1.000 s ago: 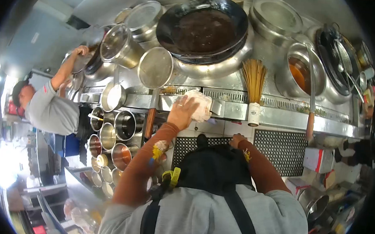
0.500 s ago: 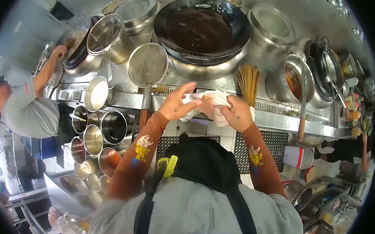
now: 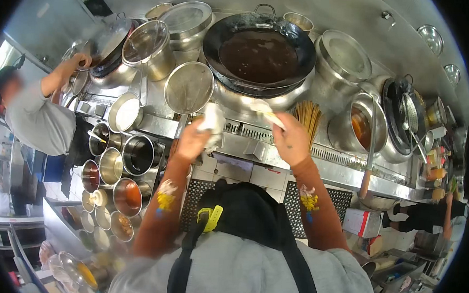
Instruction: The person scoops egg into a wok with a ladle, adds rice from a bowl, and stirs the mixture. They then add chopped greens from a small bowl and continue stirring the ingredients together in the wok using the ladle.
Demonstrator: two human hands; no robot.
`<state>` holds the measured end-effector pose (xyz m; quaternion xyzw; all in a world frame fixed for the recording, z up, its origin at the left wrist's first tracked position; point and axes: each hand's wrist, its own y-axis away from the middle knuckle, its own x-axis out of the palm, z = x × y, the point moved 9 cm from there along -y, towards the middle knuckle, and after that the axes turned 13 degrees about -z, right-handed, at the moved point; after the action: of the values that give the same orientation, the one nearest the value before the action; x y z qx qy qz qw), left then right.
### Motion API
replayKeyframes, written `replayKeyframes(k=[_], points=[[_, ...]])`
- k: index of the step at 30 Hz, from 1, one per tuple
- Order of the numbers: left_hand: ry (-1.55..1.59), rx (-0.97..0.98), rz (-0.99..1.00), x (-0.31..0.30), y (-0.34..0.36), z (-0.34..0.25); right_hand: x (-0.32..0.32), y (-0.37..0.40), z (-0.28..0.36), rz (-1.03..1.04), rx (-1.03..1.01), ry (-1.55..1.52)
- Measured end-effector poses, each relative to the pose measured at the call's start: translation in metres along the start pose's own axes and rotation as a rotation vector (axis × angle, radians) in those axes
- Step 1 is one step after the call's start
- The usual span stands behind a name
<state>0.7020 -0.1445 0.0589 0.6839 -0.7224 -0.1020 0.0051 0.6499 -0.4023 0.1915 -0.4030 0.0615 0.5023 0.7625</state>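
In my left hand (image 3: pixel 191 141) is a bunched white cloth (image 3: pixel 212 122), gripped beside the handle of a round mesh strainer (image 3: pixel 190 87). My right hand (image 3: pixel 291 139) is closed on a second pale, folded piece that looks like cloth (image 3: pixel 266 112), held over the front of the steel stove. The two hands are apart, with the stove's slotted front rail (image 3: pixel 246 132) between them. Just beyond my right hand stands a bamboo wok brush (image 3: pixel 307 117), bristles up. Ahead sits a large black wok (image 3: pixel 210 54) of dark liquid.
Pots of sauces, one with red sauce (image 3: pixel 128 193), crowd the left side. To the right stand a pot of brown liquid (image 3: pixel 353 132) with a long-handled ladle (image 3: pixel 367 171) across it, and a lidded pot (image 3: pixel 347 54). A co-worker (image 3: pixel 40 116) reaches over another wok at left.
My hands, close together at the white cloth before, have moved apart. The left has closed on cloth and gone left; the right holds a pale folded piece. The camera view has shifted slightly.
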Motion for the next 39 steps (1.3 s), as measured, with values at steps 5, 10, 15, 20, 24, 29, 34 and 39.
replayKeyframes(k=[5, 10, 15, 20, 24, 29, 34, 39], points=[[0.764, 0.058, 0.011, -0.057, 0.082, -0.050, 0.106, 0.044, 0.018, 0.184, -0.257, 0.238], [0.903, -0.132, 0.165, -0.049, 0.130, -0.005, 0.196, 0.144, -0.039, 0.467, -0.289, 0.417], [0.902, -0.338, 0.146, -0.030, 0.117, 0.019, 0.068, 0.079, -0.014, 0.270, -0.037, 0.094], [0.783, -0.472, 0.242, 0.024, 0.012, -0.009, 0.029, 0.169, -0.062, 0.644, 0.160, 0.119], [0.603, -0.433, 0.070, 0.056, -0.066, -0.045, -0.124, 0.054, -0.019, -0.179, -0.104, 0.524], [0.554, -0.613, 0.072, 0.107, -0.124, -0.021, -0.099, 0.122, -0.089, 0.244, 0.376, -0.070], [0.680, -0.581, 0.054, 0.119, -0.113, -0.023, 0.066, 0.238, -0.192, 0.791, 0.387, -0.121], [0.750, -0.376, 0.119, 0.077, -0.006, -0.032, 0.162, 0.296, -0.276, 1.073, 0.369, 0.371]])
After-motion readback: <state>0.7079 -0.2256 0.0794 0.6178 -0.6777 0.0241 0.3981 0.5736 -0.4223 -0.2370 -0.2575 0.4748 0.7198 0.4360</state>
